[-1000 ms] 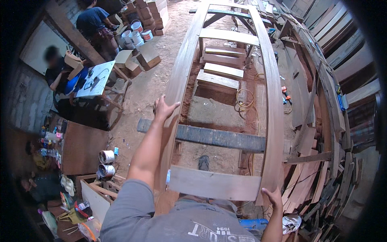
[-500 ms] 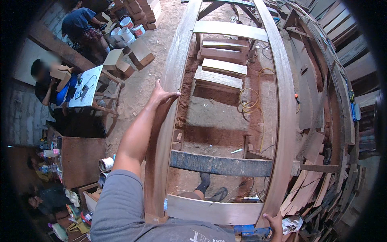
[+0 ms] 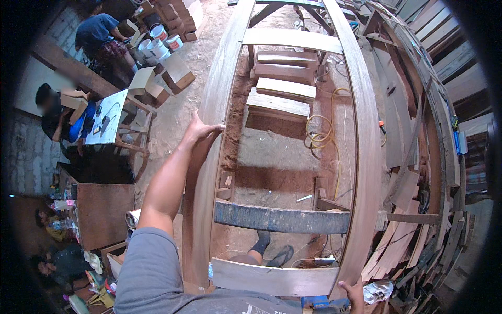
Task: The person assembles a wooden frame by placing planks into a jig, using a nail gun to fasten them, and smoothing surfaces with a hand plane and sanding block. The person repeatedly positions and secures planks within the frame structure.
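Observation:
A long wooden frame stretches away in front of me, with a left rail (image 3: 210,97) and a right rail (image 3: 367,136). A pale crosspiece (image 3: 293,40) joins the rails toward the far end, and another pale board (image 3: 274,277) joins them close to my body. My left hand (image 3: 201,129) grips the left rail partway along, its thumb over the inner edge and its fingers mostly hidden on the outer side. At the near end of the right rail, my right hand (image 3: 353,291) holds the corner, thumb on top and fingers largely hidden.
A dark, worn beam (image 3: 282,217) crosses under the frame. Stacked boards (image 3: 280,102) and a coiled yellow hose (image 3: 320,133) lie on the floor beyond. Wood pieces line the right side. One person sits by a white-topped table (image 3: 107,118); another bends near white buckets (image 3: 156,48).
The whole scene sits slightly further left in view, the frame's near end a little lower. Both hands keep their places on the rails.

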`<state>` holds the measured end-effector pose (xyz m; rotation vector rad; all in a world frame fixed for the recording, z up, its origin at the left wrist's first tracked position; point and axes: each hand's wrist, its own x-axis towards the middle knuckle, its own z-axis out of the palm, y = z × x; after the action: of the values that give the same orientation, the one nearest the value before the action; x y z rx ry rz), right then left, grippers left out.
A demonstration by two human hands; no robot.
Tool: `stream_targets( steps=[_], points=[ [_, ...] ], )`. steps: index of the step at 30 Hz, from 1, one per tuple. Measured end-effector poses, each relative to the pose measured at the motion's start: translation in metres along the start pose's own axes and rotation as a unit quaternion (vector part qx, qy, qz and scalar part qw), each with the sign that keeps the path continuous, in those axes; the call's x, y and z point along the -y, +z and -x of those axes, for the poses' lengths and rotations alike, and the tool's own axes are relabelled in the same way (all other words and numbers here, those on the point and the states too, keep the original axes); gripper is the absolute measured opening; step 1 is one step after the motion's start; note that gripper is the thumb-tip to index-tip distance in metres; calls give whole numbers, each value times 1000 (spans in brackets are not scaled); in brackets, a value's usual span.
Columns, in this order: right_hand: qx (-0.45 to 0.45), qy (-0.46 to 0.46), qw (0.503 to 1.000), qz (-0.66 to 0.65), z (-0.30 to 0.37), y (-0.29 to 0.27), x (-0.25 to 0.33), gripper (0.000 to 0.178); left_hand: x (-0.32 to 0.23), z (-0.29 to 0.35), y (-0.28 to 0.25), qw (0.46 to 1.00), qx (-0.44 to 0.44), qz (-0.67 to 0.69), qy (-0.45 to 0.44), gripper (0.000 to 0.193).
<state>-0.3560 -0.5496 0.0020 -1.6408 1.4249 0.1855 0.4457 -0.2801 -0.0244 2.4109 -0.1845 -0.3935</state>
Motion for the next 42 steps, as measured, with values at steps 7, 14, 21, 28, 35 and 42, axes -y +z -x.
stream_targets(
  steps=[7,14,21,28,35,42],
  points=[
    [-5,37,998,57,12,-8,39,96,26,35,10,987,-121,-100,37,133],
    [-46,-59,989,124,-14,0,-33,68,121,262,4,975,-209,-75,-14,101],
    [-78,-34,996,-15,-15,24,-12,84,229,545,4,879,-357,-66,-307,107],
    [-9,-148,986,-71,-38,10,-50,78,219,556,40,746,-273,468,-388,101],
    [16,-144,983,-114,-12,1,-24,81,209,555,39,784,-284,370,-410,103],
    [-26,-110,991,-72,-4,-16,-17,88,213,561,42,795,-287,335,-417,107]
  ],
)
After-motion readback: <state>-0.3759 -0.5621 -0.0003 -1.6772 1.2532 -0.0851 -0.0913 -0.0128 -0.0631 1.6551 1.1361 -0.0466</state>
